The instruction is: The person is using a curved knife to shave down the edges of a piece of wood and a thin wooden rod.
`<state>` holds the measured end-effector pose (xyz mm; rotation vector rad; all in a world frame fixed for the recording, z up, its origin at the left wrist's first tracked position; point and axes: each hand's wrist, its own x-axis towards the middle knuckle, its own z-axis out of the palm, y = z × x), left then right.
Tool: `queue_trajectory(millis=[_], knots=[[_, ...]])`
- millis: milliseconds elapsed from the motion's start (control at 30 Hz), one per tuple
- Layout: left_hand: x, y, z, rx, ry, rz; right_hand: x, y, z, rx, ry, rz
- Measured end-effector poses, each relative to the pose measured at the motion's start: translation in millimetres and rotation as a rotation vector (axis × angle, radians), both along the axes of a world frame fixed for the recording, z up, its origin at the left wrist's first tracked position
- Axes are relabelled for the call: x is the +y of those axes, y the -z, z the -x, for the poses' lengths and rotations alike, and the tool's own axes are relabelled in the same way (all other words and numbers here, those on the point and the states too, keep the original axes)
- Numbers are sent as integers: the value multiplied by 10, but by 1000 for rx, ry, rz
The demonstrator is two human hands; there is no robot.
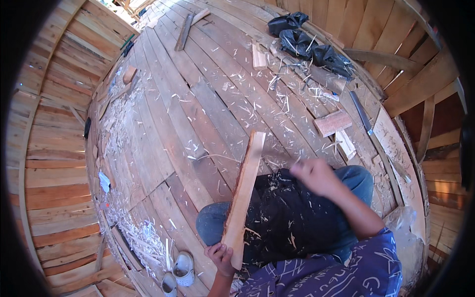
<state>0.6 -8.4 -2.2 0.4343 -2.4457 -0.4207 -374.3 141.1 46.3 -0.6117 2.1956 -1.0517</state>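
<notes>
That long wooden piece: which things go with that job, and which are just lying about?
Probably the job:
long, pale, rough-edged wooden piece, in the left fingers
right fingers, too blurred to show what they hold

Seemingly lying about:
crumpled black plastic
pale grey clogs
pale-blue crumpled scrap

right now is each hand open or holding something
Left hand: closed, holding the bark-edged wooden board.
Right hand: looks curled but blurred; cannot tell if it holds anything.

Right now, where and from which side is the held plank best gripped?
Probably the near end, from the left, where the left hand holds it: the plank is narrow and slants away, and the blurred right hand is off its right side.
</notes>
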Motion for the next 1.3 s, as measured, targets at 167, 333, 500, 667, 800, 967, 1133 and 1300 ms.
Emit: queue_trajectory(millis=[167, 333, 500, 667, 800, 967, 1133, 1300], knots=[[47, -107, 84, -20, -14, 48, -135, -230, -480, -8, -394, -130], [14, -207, 95, -154, 53, 159, -238, 55, -253, 180, -516, -207], [72, -318, 224, -319, 12, 139, -475, 341, 0, 413, -475, -180], [59, -174, 66, -222, 7, 106, -52, 702, 1173, 426, 307, -175], [10, -113, 83, -159, 18, 32, 714, 473, 1726, 565, 382, -246], [39, -92, 81, -102, 0, 9, 373, 76, 584, 237, 119, -270], [24, -69, 62, -47, -2, 18, -61, -157, -176, 77, -171, 91], [12, -18, 55, -31, 1, 11, -75, -326, -235, 7, -164, 51]])
